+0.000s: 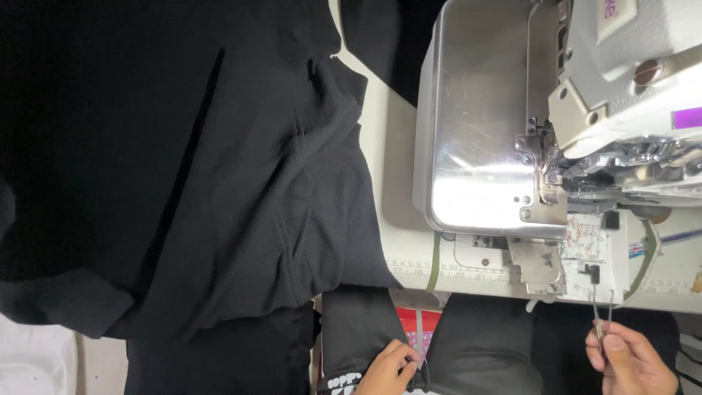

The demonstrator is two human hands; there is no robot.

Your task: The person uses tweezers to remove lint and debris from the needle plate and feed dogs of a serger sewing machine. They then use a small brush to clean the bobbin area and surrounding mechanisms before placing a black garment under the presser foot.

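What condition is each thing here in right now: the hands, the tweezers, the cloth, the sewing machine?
Left hand: fingers pinched on a dark fabric edge at the lap.
Right hand: closed around the tweezers.
Tweezers: held upright, tips apart, pointing toward the machine.
Black cloth: lying rumpled on the table, draped over its front edge.
Sewing machine: nothing under its foot.
Metal plate: bare, shiny.

Pale worktable [398, 241] with printed ruler strip [453, 271], glare on steel plate [475, 110].

bright overhead light, glare on metal plate [479, 132], dark fabric [183, 183] underexposed.
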